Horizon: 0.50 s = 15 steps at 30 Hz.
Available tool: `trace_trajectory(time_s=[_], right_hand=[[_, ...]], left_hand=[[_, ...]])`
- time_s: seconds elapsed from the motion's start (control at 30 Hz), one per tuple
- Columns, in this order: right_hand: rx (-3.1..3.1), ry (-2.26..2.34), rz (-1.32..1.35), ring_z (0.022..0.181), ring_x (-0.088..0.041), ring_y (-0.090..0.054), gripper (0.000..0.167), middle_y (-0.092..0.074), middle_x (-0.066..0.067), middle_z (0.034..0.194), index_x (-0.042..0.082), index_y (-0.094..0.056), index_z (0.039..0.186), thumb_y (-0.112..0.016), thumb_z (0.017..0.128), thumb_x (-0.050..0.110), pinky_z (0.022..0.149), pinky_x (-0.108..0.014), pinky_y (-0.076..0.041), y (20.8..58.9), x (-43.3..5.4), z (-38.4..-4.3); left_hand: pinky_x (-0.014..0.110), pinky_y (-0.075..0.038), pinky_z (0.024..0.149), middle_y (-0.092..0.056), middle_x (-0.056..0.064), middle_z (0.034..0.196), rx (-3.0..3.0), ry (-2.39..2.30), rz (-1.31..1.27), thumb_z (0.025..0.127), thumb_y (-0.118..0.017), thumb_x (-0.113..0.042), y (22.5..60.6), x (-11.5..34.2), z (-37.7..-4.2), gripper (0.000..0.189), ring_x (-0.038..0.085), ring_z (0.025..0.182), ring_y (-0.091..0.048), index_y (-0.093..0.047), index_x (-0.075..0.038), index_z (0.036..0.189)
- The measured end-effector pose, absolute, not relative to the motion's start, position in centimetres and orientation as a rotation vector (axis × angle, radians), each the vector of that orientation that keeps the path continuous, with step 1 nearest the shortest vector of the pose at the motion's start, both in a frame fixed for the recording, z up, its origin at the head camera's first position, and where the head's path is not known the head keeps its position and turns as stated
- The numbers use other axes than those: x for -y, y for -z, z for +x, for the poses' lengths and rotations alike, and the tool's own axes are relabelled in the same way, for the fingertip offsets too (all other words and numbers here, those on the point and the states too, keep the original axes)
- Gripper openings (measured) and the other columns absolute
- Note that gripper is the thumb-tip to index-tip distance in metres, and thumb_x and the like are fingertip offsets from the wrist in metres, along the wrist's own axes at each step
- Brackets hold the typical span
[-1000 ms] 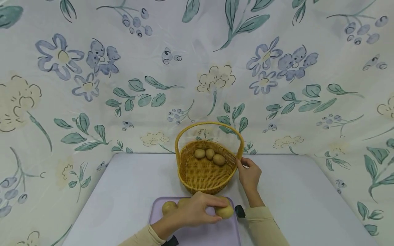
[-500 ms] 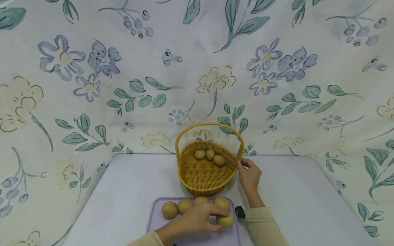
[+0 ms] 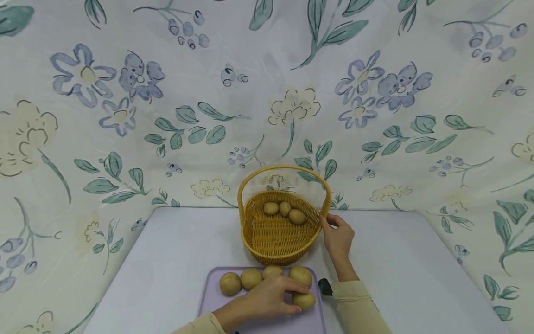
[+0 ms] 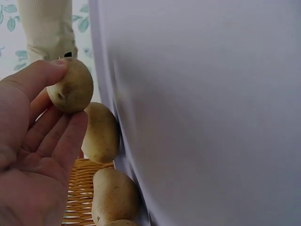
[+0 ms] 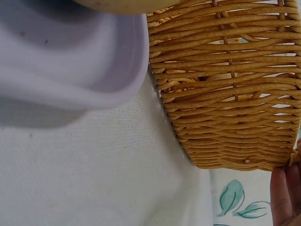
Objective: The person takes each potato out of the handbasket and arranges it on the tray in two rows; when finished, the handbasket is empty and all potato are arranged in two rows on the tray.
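Note:
My left hand (image 3: 267, 299) is over the lilac tray (image 3: 207, 297) and pinches a potato (image 4: 71, 87) between thumb and fingers. In the head view that potato lies at the tray's right side, just in front of another potato (image 3: 300, 276). Several more potatoes line the tray's far edge, among them one potato (image 3: 230, 284) at the left; my hand partly covers some of them. My right hand (image 3: 339, 235) grips the wicker basket (image 3: 275, 255) at its right side, where the handle joins the rim. Three potatoes (image 3: 297, 216) sit at the back of the basket.
The basket stands on a white table (image 3: 183, 250) directly behind the tray, with its arched handle (image 3: 283, 167) upright. A floral cloth (image 3: 267, 139) hangs behind the table. A small black object (image 3: 325, 287) shows beside the right sleeve.
The left hand has moved slightly nearer the person with its potato, uncovering more potatoes along the tray's far edge. The right hand and the basket have stayed put.

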State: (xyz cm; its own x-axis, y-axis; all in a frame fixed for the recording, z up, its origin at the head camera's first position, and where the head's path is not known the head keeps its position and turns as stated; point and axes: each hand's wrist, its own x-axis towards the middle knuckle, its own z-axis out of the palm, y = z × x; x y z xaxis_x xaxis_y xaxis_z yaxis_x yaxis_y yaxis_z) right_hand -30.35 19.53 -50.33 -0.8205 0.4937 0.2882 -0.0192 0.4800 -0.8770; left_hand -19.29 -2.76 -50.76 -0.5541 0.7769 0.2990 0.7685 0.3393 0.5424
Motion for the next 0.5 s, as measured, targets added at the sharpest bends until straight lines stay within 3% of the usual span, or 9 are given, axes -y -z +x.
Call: trace_trajectory(time_s=[0.5], right_hand=[[2.213, -1.335, -0.384, 0.097, -0.031, -0.075, 0.019, -0.079, -0.016, 0.1, 0.003, -0.079, 0.101, -0.077, 0.091, 0.02, 0.082, -0.046, -0.061, 50.42, -19.61, -30.31]], left_hand=[[0.009, -0.051, 0.093, -0.076, -0.011, 0.118, -2.557, -1.025, 1.365, 0.082, -0.087, -0.022, 50.69, 2.75, -19.15, 0.04, -0.004, 0.109, -0.064, -0.077, -0.016, 0.12]])
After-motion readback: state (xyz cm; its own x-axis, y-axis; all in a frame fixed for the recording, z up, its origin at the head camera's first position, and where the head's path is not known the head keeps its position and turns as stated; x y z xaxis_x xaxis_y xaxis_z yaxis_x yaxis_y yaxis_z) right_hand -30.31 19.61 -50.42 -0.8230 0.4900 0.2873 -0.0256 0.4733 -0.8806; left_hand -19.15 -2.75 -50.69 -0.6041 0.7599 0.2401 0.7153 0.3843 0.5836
